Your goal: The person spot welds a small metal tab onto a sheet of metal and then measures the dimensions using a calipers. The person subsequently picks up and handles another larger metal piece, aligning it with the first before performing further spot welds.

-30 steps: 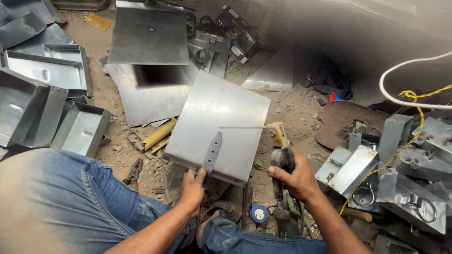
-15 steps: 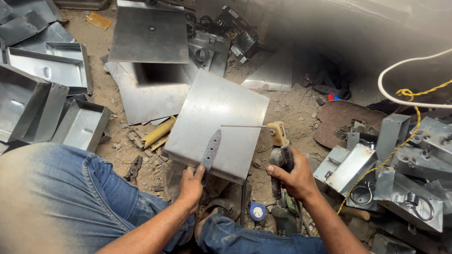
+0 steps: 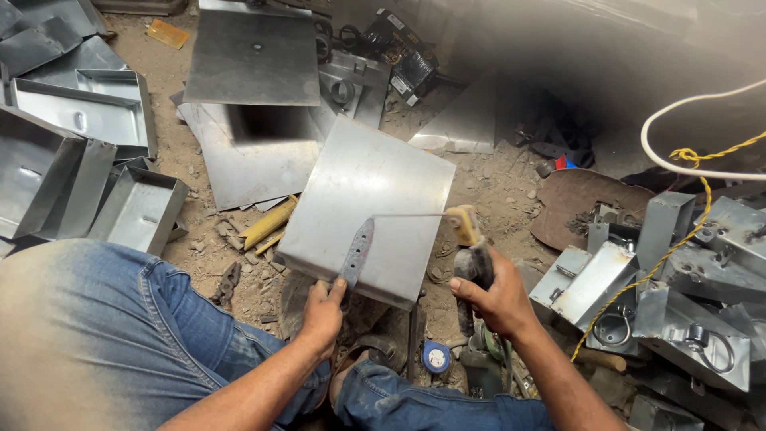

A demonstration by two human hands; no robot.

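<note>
A square grey metal sheet (image 3: 363, 203) lies tilted on the dirt floor in front of me. My left hand (image 3: 323, 307) grips the near end of a narrow perforated metal strip (image 3: 357, 251) that rests on the sheet's near edge. My right hand (image 3: 495, 295) holds a dark welding electrode holder (image 3: 471, 255). Its thin rod (image 3: 407, 215) reaches left across the sheet, with its tip close to the strip's far end.
Open metal trays (image 3: 136, 207) and flat sheets (image 3: 251, 56) are piled at left and behind. Folded metal boxes with ring latches (image 3: 686, 319) crowd the right, under a white cable (image 3: 678, 120) and yellow rope (image 3: 702, 183). My jeans-clad knee (image 3: 96, 343) fills the lower left.
My right hand has tilted the holder so the rod sits level over the sheet. My left hand and the strip have stayed where they were.
</note>
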